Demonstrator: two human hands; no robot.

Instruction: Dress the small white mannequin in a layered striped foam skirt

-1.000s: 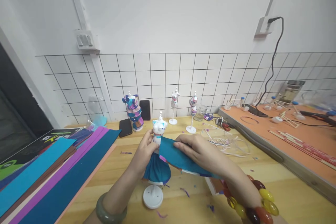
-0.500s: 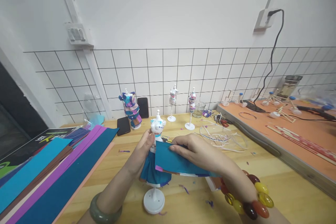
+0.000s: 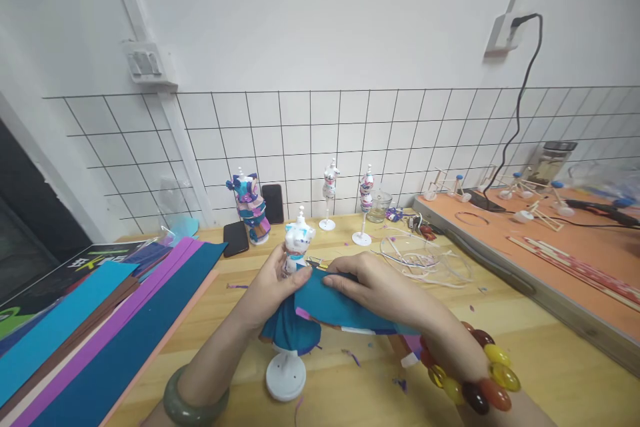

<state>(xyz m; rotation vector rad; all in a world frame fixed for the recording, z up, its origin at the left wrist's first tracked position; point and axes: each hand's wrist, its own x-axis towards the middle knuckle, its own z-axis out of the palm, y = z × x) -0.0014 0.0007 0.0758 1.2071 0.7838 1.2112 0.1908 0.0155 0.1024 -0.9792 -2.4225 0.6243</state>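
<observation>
From my end, I have the left hand [image 3: 267,290] closed round the waist of a small mannequin [image 3: 299,243], its thumb at the corner of a teal strip [image 3: 335,307]. My right hand [image 3: 373,287] pinches that strip between thumb and fingers, the strip slanting off to the right. The mannequin is upright between my forearms, over the table [image 3: 360,387], a gathered teal skirt [image 3: 293,327] below its waist; I can't tell whether its white base [image 3: 286,377] touches the wood
</observation>
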